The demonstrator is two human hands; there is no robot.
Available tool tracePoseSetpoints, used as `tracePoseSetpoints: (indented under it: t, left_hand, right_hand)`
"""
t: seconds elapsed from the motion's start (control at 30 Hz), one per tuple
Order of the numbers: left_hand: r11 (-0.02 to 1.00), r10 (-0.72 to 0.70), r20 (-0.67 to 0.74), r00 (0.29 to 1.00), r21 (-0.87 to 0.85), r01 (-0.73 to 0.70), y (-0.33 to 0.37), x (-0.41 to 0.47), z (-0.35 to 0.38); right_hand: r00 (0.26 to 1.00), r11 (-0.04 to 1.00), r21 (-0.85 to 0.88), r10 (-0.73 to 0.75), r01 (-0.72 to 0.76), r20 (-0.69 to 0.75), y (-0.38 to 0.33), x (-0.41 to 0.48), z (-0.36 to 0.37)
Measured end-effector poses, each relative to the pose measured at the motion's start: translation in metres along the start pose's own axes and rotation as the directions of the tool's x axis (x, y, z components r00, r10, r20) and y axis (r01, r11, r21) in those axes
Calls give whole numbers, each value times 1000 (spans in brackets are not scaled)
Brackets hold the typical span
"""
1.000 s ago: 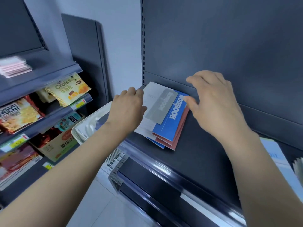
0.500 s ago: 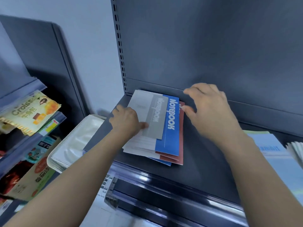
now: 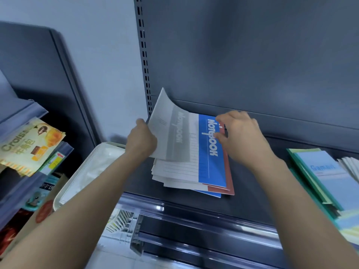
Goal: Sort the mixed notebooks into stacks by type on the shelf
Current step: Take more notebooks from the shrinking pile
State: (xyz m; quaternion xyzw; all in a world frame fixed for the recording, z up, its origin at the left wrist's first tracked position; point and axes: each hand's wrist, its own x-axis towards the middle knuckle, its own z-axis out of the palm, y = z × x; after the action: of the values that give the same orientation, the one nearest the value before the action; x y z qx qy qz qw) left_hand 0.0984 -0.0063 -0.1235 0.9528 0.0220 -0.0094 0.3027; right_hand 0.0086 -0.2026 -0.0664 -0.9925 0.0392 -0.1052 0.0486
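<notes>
One grey notebook [image 3: 169, 131] had just risen off the central pile [image 3: 174, 172], gripped by our left hand [image 3: 142, 140]; our right hand [image 3: 240, 133] pinched the blue notebook [image 3: 211, 162], so sorting was underway.

The left hand [image 3: 140, 140] lifts a grey notebook [image 3: 169, 131] off the pile [image 3: 194, 171] while the right hand [image 3: 240, 135] pinches the blue notebook [image 3: 210, 152].

A dark grey metal back panel [image 3: 252, 55] rose behind the shelf [image 3: 242, 206], joined at its left edge to a slotted upright [image 3: 143, 55]. Beside it stood a pale, bluish wall [image 3: 97, 45] in soft, even light. Further left, another dark shelving unit [image 3: 38, 61] carried snack packets [image 3: 29, 146] on sloping tiers with a price tag [image 3: 56, 158]. A white tray [image 3: 77, 181] sat low between the two units. The shelf's glossy front rail [image 3: 194, 212] caught a highlight, and pale floor [image 3: 108, 257] showed below.
</notes>
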Motion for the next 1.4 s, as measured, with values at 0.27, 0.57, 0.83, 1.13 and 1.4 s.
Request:
tracePoseSetpoints:
  t: [0.27,0.57,0.83,1.13,1.4]
  left_hand:
    - [983,-36,-209,977,-184,-3,-42,-3,-50]
    - [970,-24,-232,972,-242,-34,-66,-15,-77]
    - [957,21,-196,980,-281,-77,-59,-17,-79]
    - [843,236,-115,965,-470,-262,-10,-20,-53]
    - [701,449,-89,889,-582,-412,61,-56,-3]
  right_hand:
    - [971,972,165,135,-168,195,-34,30,53]
    - [785,865,3,454,-502,421,-25,41,76]
    - [753,700,276,622,-658,215,-16,37,76]
    - [757,727,502,623,-468,-197,4,-11,5]
    - [608,691,534,707,-487,-361,57,-87,-29]
